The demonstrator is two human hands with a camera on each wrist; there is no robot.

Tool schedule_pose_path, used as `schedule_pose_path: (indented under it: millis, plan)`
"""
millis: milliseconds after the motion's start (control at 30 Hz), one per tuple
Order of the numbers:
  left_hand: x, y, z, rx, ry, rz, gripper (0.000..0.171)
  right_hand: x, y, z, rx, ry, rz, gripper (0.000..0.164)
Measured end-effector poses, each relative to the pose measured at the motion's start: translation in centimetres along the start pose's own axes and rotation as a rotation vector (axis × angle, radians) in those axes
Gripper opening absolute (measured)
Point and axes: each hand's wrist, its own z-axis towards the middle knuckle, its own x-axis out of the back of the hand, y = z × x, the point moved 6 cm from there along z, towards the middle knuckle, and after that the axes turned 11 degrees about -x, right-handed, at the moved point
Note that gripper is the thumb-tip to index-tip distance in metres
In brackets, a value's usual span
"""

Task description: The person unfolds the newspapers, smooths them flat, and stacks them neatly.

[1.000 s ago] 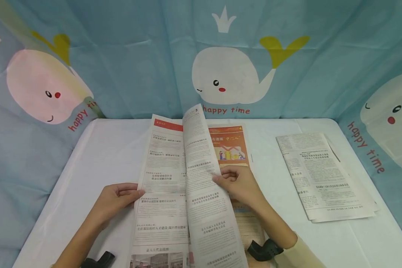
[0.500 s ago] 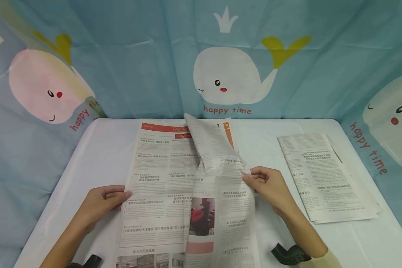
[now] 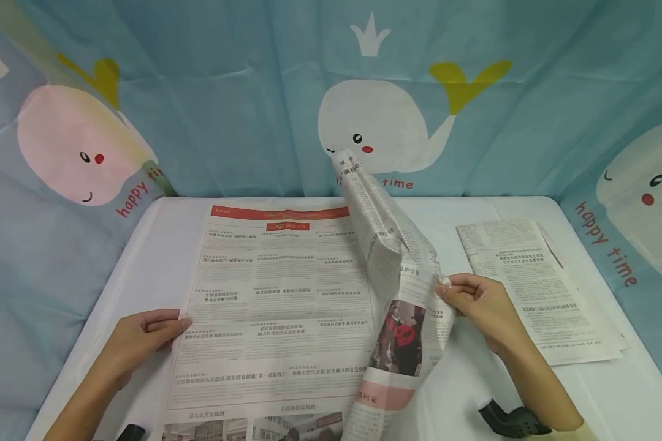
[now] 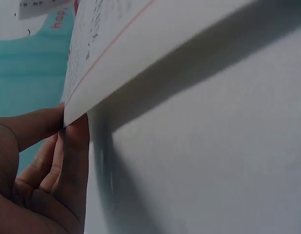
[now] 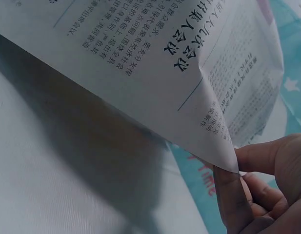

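Observation:
A wide newspaper sheet (image 3: 276, 294) lies spread across the middle of the table, its right part lifted and crumpled into a raised fold. At its left edge my left hand (image 3: 138, 340) pinches the paper between thumb and fingers. My right hand (image 3: 482, 306) pinches the right edge of the raised part. In the left wrist view, the thumb (image 4: 35, 127) lies on the printed side and the fingers are underneath. The right wrist view shows thumb and forefinger (image 5: 230, 195) gripping the sheet's margin, with the paper held above the table.
A folded stack of newspapers (image 3: 535, 294) lies on the right side of the white table (image 3: 127, 263). Behind the table hangs a blue curtain (image 3: 243, 122) with whale prints. A black band (image 3: 513, 419) is on the right wrist.
My hands have moved apart, the left leftward and the right rightward. The newspaper has spread from a narrow fold to a wide sheet, and its right part has bent and crumpled.

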Motion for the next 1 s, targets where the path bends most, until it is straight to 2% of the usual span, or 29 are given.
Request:
schedule_pose_path:
  millis: [133, 233, 367, 500, 700, 1000]
  plan:
    - [1.5, -1.3, -0.1, 0.004, 0.017, 0.063, 0.087, 1.2, 1.1, 0.2, -0.032, 0.024, -0.018, 0.057]
    - [2.7, -1.8, -0.2, -0.031, 0.051, 0.125, 0.084, 2.1, 1.7, 0.3, -0.054, 0.047, -0.029, 0.062]
    - [4.3, -1.8, -0.3, -0.118, 0.151, 0.301, 0.071, 2.8, 2.4, 0.5, -0.077, 0.070, -0.044, 0.067]
    - [5.8, -2.0, -0.1, -0.157, 0.240, 0.451, 0.060, 3.5, 3.0, 0.6, -0.078, 0.098, -0.089, 0.066]
    - [7.3, -2.8, 0.0, -0.124, 0.279, 0.521, 0.056, 4.6, 3.9, 0.5, -0.083, 0.130, -0.156, 0.064]
    - [8.7, -3.0, 0.0, -0.100, 0.328, 0.536, 0.052, 6.6, 5.6, -0.2, -0.110, 0.143, -0.260, 0.075]
